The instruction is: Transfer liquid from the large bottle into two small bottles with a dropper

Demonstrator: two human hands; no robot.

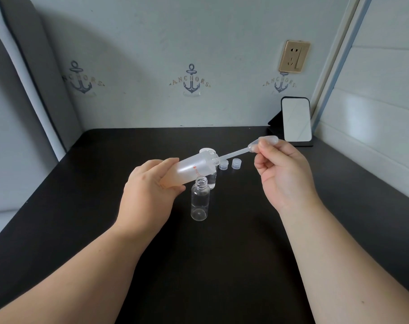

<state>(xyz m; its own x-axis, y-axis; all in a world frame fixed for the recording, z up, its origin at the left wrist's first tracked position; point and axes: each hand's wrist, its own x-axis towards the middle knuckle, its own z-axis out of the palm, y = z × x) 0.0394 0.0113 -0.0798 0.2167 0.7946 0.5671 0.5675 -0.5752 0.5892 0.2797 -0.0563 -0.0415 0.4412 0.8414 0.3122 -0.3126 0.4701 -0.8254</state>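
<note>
Gripped in the left hand (149, 188) is the large bottle (189, 168), fingers and thumb wrapped round its lower body; it is lifted clear of the table (82, 206) and tilted steeply, its open neck aimed up and to the right. Right hand (282, 174) pinches the bulb of the dropper (252, 148) between thumb and fingertips — the remaining fingers are loosely curled. Dropper stem slants down to the left and its tip enters the neck of the large bottle.

One small bottle (200, 199) stands upright on the table, uncapped and clear, directly below the tilted large bottle; no liquid is discernible in it. The second small bottle (212, 178) stands just behind it, largely hidden by the large bottle; its fill level cannot be determined with confidence.

Two small caps (229, 164) sit side by side on the table beyond the bottles, near the dropper stem. A larger white cap (207, 151) lies behind the large bottle's neck — partly obscured.

A small mirror on a stand (296, 120) is at the far right corner of the table, against the wall.
</note>
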